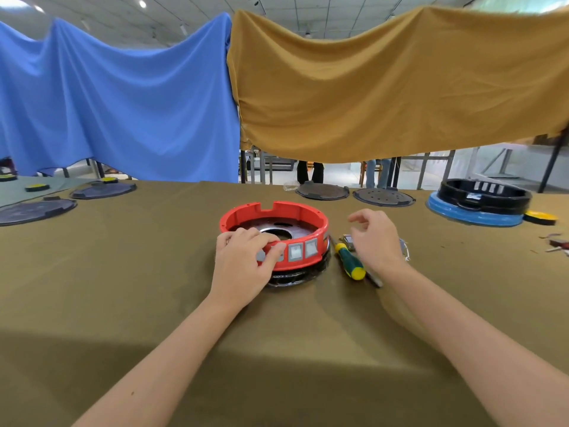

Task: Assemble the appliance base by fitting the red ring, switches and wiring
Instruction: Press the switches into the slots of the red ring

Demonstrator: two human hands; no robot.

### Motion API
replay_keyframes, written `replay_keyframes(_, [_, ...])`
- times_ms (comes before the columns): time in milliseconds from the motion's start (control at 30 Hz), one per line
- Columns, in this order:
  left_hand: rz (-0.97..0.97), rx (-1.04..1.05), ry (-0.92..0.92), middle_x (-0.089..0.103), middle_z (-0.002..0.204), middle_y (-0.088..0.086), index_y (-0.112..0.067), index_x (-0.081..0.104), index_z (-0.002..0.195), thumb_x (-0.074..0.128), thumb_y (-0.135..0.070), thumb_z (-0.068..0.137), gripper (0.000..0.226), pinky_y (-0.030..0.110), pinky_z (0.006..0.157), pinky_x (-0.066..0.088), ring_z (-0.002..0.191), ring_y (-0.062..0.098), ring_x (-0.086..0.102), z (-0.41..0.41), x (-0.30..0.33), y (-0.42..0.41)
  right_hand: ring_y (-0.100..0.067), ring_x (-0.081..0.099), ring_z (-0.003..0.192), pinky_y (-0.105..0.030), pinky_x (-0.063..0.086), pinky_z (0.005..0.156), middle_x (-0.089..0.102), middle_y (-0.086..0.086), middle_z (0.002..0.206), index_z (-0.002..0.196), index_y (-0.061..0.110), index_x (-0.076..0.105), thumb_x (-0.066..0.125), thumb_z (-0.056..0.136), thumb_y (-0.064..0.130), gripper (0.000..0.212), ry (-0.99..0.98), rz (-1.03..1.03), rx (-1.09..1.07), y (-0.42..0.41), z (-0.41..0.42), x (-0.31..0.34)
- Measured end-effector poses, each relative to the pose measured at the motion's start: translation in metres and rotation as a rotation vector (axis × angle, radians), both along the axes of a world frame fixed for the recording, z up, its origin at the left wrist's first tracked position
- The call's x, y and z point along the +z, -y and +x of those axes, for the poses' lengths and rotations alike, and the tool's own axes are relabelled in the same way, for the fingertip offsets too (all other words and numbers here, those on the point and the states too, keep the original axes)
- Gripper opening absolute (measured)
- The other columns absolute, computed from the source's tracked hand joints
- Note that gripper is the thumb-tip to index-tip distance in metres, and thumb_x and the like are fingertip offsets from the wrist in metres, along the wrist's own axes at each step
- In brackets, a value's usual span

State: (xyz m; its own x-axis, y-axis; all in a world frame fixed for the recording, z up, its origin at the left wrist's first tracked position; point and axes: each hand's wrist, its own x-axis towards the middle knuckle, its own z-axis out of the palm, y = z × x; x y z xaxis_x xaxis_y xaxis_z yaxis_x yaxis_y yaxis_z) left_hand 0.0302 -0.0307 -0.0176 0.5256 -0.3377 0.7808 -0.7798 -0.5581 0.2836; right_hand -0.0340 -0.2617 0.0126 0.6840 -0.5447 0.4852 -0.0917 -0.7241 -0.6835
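Red ring (274, 221) sits at the middle of the olive-covered table (123, 272), seated on a dark base (292, 277) whose edge shows under its near side; from the head view, the only one I have, it lies straight ahead of me and slightly left of centre. My left hand (243, 260) is the nearer one: it is on the ring's near-left wall, fingers curled over the rim and the thumb pressing the outer face next to the grey switches (303, 249), two of which show clearly in their slots. My right hand (374, 238) hovers just right of the ring, apart from it, fingers loosely curled and holding nothing that I can see. Beneath it lie a green-and-yellow screwdriver (348, 260) and some small parts I cannot make out. The ring is round, so it has no long axis; its switch panel faces near, toward me, and a notch in the rim sits on the far side. The screwdriver's long axis runs near to far, handle nearest me. I judge the left hand steadies the ring while the right goes for the next part.
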Motion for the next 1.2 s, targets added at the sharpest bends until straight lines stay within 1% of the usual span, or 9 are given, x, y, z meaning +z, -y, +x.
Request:
replay_keyframes(133, [-0.032, -0.018, -0.024, 0.065, 0.094, -0.011, -0.022, 0.07, 0.093, 0.056, -0.046, 0.09, 0.028, 0.025, 0.089, 0.029, 0.096, 0.01, 0.055, 0.004, 0.001, 0.0, -0.027, 0.04, 0.131, -0.042, 0.039, 0.107, 0.053, -0.005, 0.138, 0.133, 0.023, 0.057, 0.056, 0.085, -0.011, 0.059, -0.281, -0.068, -0.029, 0.035, 0.014, -0.013])
replay_keyframes(233, [-0.034, -0.062, -0.025, 0.061, 0.095, -0.013, -0.023, 0.066, 0.091, 0.043, -0.041, 0.091, 0.03, 0.024, 0.088, 0.026, 0.099, 0.012, 0.053, 0.005, -0.001, 0.0, -0.022, 0.037, 0.124, -0.033, 0.033, 0.105, 0.052, -0.003, 0.141, 0.139, 0.027, 0.052, 0.056, 0.094, 0.0, 0.053, -0.349, -0.165, 0.089, 0.041, 0.021, -0.031])
replay_keyframes(400, [-0.038, -0.083, -0.02, 0.063, 0.095, -0.012, -0.024, 0.069, 0.094, 0.046, -0.034, 0.093, 0.026, 0.025, 0.089, 0.026, 0.099, 0.012, 0.054, 0.007, -0.002, 0.001, -0.025, 0.043, 0.121, -0.039, 0.04, 0.099, 0.053, -0.005, 0.123, 0.132, 0.027, 0.055, 0.06, 0.096, 0.02, 0.037, -0.336, -0.293, 0.04, 0.046, 0.02, -0.03])
replay_keyframes(567, [-0.081, -0.094, -0.015, 0.059, 0.099, -0.005, -0.017, 0.073, 0.1, 0.058, -0.026, 0.091, 0.019, 0.03, 0.092, 0.034, 0.104, 0.015, 0.048, 0.004, 0.0, -0.001, -0.019, 0.053, 0.106, -0.039, 0.047, 0.095, 0.053, -0.006, 0.118, 0.133, 0.024, 0.053, 0.049, 0.102, 0.031, 0.032, 0.04, 0.006, 0.064, 0.032, 0.011, -0.025])
replay_keyframes(667, [-0.099, -0.054, -0.031, 0.057, 0.106, -0.008, -0.02, 0.07, 0.103, 0.057, -0.026, 0.086, 0.022, 0.029, 0.094, 0.027, 0.112, 0.011, 0.044, 0.0, 0.001, -0.003, -0.022, 0.059, 0.102, -0.048, 0.05, 0.095, 0.06, -0.007, 0.111, 0.13, 0.018, 0.053, 0.04, 0.105, 0.027, 0.03, 0.111, 0.116, 0.149, 0.019, 0.006, -0.024])
replay_keyframes(833, [-0.018, -0.026, -0.085, 0.058, 0.104, -0.013, -0.027, 0.068, 0.103, 0.05, -0.028, 0.088, 0.023, 0.027, 0.096, 0.017, 0.113, 0.009, 0.048, -0.001, 0.0, -0.001, -0.016, 0.065, 0.08, -0.034, 0.059, 0.078, 0.065, -0.011, 0.102, 0.119, 0.02, 0.058, 0.03, 0.108, 0.016, 0.03, 0.222, 0.325, 0.256, 0.0, 0.0, -0.017])
replay_keyframes(900, [-0.006, -0.018, -0.071, 0.059, 0.097, -0.014, -0.028, 0.069, 0.103, 0.05, -0.029, 0.09, 0.023, 0.026, 0.094, 0.017, 0.105, 0.009, 0.051, 0.0, 0.0, 0.0, -0.013, 0.067, 0.079, -0.026, 0.059, 0.075, 0.066, -0.016, 0.107, 0.114, 0.019, 0.062, 0.033, 0.107, 0.013, 0.03, 0.209, 0.499, 0.364, -0.011, -0.005, -0.011])
replay_keyframes(1033, [0.01, 0.006, -0.023, 0.06, 0.096, -0.015, -0.029, 0.07, 0.105, 0.051, -0.032, 0.092, 0.023, 0.026, 0.09, 0.016, 0.102, 0.009, 0.052, 0.004, -0.002, 0.002, -0.022, 0.066, 0.085, -0.03, 0.058, 0.081, 0.066, -0.016, 0.108, 0.114, 0.009, 0.067, 0.047, 0.102, 0.009, 0.023, 0.275, 0.841, 0.741, -0.038, -0.016, 0.011])
replay_keyframes(1200, [0.013, 0.006, -0.018, 0.063, 0.1, -0.014, -0.028, 0.07, 0.106, 0.054, -0.033, 0.091, 0.023, 0.029, 0.087, 0.019, 0.103, 0.01, 0.054, 0.003, -0.002, 0.002, -0.027, 0.066, 0.096, -0.041, 0.057, 0.089, 0.064, -0.015, 0.115, 0.121, 0.017, 0.064, 0.069, 0.09, 0.007, 0.033, 0.233, 0.39, 0.638, -0.078, -0.019, -0.008])
